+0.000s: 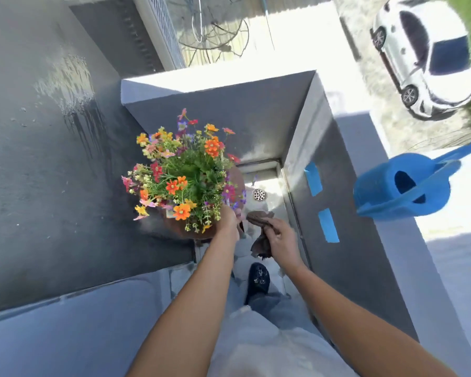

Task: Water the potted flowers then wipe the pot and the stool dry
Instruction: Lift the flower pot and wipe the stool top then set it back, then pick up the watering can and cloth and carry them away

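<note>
A bunch of orange, red, yellow and purple flowers (184, 172) fills a reddish-brown pot (191, 232), seen from above in a corner of a balcony. The stool under the pot is mostly hidden by the blooms. My left hand (227, 223) grips the pot's near right rim. My right hand (279, 236) holds a crumpled brown cloth (260, 229) just to the right of the pot. A blue watering can (400, 189) stands on top of the grey parapet wall at the right.
A round floor drain (259, 194) lies beyond the pot. Blue tape strips (329, 225) mark the inner side of the parapet wall (346, 202). My dark shoe (257, 281) is on the floor below my hands. A white car (430, 58) is parked below.
</note>
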